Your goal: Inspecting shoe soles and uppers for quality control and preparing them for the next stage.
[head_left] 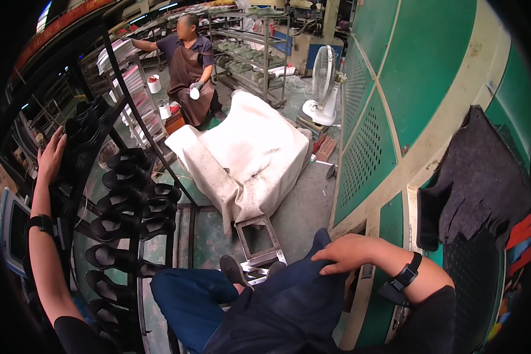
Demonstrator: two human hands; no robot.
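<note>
My left hand (51, 157) is raised at the far left with its fingers spread, resting against the edge of a black metal rack (137, 118) and holding nothing. The rack carries several black shoe soles (130, 203) in rows. My right hand (345, 252) lies flat on my right knee, on the dark blue trousers (283, 301), fingers loosely apart and empty. Both wrists wear black bands. My dark shoe (233, 270) rests on a small metal frame stool (258, 242) on the floor.
A white cloth-covered block (248, 153) stands ahead. Behind it another person in a brown apron (189, 65) sits by shelving racks (248, 53). A white floor fan (323, 82) stands by a green perforated machine wall (389, 118). A dark felt cloth (478, 177) hangs at right.
</note>
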